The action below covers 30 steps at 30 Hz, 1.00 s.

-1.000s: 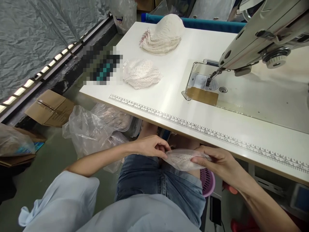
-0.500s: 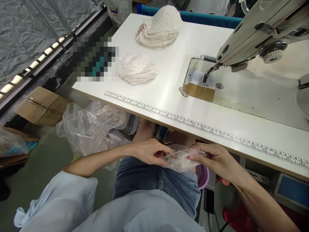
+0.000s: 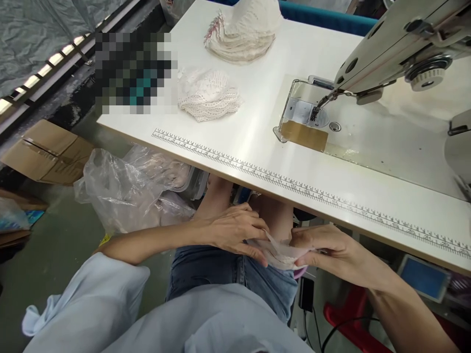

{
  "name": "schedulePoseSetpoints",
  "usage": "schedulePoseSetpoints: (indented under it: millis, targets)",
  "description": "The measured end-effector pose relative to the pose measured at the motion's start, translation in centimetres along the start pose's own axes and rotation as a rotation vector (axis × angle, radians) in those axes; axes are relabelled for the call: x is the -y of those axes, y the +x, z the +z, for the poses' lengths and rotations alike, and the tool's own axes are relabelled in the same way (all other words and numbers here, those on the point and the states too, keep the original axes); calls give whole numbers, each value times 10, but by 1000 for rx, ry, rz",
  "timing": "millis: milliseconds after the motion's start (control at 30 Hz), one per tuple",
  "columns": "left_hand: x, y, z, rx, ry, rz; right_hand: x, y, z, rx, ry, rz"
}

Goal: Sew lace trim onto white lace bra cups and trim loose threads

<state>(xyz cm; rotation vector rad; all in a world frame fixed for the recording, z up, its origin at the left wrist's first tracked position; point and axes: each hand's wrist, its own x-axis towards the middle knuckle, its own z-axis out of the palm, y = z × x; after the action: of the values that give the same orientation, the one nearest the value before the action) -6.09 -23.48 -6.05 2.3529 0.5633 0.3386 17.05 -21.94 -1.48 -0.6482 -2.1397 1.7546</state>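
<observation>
Over my lap, below the table's front edge, both hands hold a small piece of sheer white lace fabric [image 3: 281, 256]. My left hand [image 3: 237, 233] grips its left side, with the thumb below and the fingers above. My right hand [image 3: 327, 247] pinches the right end between thumb and fingers. On the white table [image 3: 235, 142] lies a stack of white eyelet lace pieces [image 3: 209, 95]. Behind it sits a larger stack of cream fabric pieces [image 3: 245, 34] with reddish threads on its left edge.
A sewing machine [image 3: 401, 54] stands at the right of the table, its needle over a metal plate. A printed ruler runs along the front edge. Left below are a clear plastic bag [image 3: 114, 191] and a cardboard box [image 3: 47, 152]. A red stool [image 3: 349, 318] is lower right.
My left hand has turned more palm-down and its fingers have shifted along the lace fabric, which looks more folded. My right hand keeps its pinch. The view has shifted slightly.
</observation>
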Motion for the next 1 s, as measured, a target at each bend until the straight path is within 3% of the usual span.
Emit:
schedulePoseSetpoints:
  millis: [100,233,300,400,500,700,833,1000]
  targets:
    - [11,-10,14,15,129,-36,1,-4,-1,-3,20,-13]
    - [23,-28,18,5,105,-267,4,-3,-4,-27,43,28]
    - [19,-28,7,3,-24,-309,5,0,-5,-12,40,105]
    - [8,-13,-12,17,-391,-272,6,4,-5,-4,64,139]
    - [2,1,-19,40,-665,-266,5,2,-4,-73,47,209]
    - [8,-5,-10,26,-841,-310,-3,-12,1,-309,56,405]
    - [8,-10,-11,-13,-908,-301,-8,-11,5,-338,65,433]
    - [9,-15,-13,9,-943,-412,-8,-8,7,-379,79,499]
